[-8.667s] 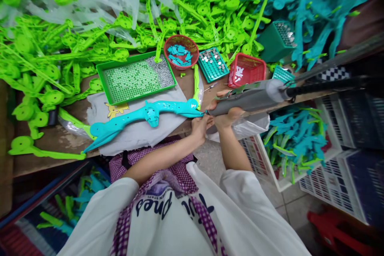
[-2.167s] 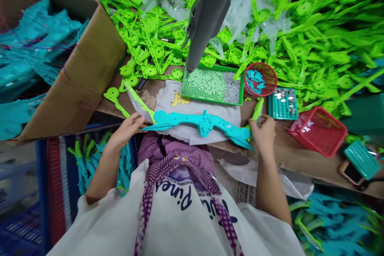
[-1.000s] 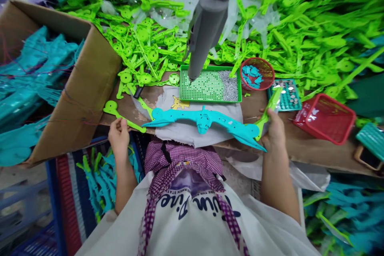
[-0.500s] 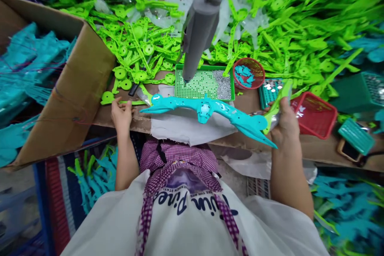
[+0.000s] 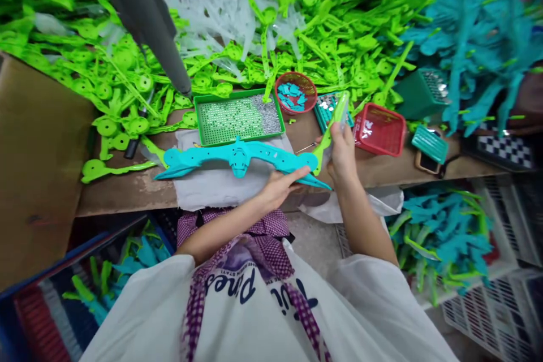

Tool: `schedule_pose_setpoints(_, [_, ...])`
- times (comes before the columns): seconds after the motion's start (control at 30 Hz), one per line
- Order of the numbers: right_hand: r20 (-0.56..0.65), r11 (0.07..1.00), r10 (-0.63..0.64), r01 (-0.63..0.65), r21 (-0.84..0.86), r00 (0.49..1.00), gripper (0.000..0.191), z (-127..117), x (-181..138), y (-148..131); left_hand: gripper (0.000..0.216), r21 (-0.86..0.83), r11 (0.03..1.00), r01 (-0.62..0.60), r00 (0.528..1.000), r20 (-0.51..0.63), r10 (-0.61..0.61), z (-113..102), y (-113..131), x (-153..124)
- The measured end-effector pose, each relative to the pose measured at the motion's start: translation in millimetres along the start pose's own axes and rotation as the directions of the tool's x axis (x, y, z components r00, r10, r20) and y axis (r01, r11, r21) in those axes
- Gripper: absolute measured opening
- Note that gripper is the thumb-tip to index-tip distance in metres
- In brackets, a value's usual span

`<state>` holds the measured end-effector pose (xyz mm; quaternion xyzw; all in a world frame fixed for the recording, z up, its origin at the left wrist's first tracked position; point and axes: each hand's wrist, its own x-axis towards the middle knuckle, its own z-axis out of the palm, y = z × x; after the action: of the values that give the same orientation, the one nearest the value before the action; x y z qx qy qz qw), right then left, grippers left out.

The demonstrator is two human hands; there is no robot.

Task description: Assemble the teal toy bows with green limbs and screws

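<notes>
L. hand [image 5: 278,188], just R. of ctr., grasps the R. end of the blue bar [image 5: 238,159], one finger laid along the top, others curled below. R. hand [image 5: 343,153], right of ctr., is closed round the R. lime arm [image 5: 327,141] and holds it tilted up toward upper R.; the arm's lower end meets the bar's round end. Whether it is fastened there can't be told.

The bar spans the ctr. of the frame, partly over the gray cloth [image 5: 199,195]. At its far end the L. lime arm [image 5: 153,150] slants up and L.

Step in hand (judged): R. lime arm being set or checked at its joint, both hands engaged. The next move would call for a steady L. hold on the bar while the R. hand controls the arm's angle, w/o twisting the joint.

Beyond the hands: a thin metal rod [image 5: 305,148] just above the bar's R. end; green tray [image 5: 195,119] w/ small silvery pcs. above ctr.; round red basket [image 5: 313,90] w/ blue pcs. beside it; teal tray [image 5: 321,119], partly behind the R. lime arm; red bin [image 5: 379,147] right of the R. hand. Gray tool [image 5: 156,34] hangs upper L., apart from both hands. Heaped lime parts [image 5: 360,39] fill much of the upper frame.
</notes>
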<state>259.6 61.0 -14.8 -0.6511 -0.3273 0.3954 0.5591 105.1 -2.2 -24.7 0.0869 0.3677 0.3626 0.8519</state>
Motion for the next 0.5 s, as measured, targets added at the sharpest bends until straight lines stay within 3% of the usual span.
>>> schedule_pose_setpoints(0.13, [0.048, 0.999, 0.029, -0.028, -0.015, 0.998, 0.053, -5.0, 5.8, -4.6, 0.043, -0.022, 1.0, -0.003, 0.998, -0.062, 0.002, 5.5, 3.9, -6.5])
schedule_pose_setpoints(0.3, [0.078, 0.996, 0.09, -0.09, -0.004, 0.993, 0.05, -2.7, 36.3, -6.7, 0.041, -0.04, 0.999, 0.035, 0.993, -0.107, -0.04, 9.3, 6.4, -8.0])
schedule_pose_setpoints(0.5, [-0.141, 0.993, -0.001, 0.018, 0.118, 0.99, 0.054, -8.8, 23.2, 4.9, 0.032, -0.045, 0.999, -0.013, 0.978, -0.209, 0.004, 15.6, 11.7, -2.7])
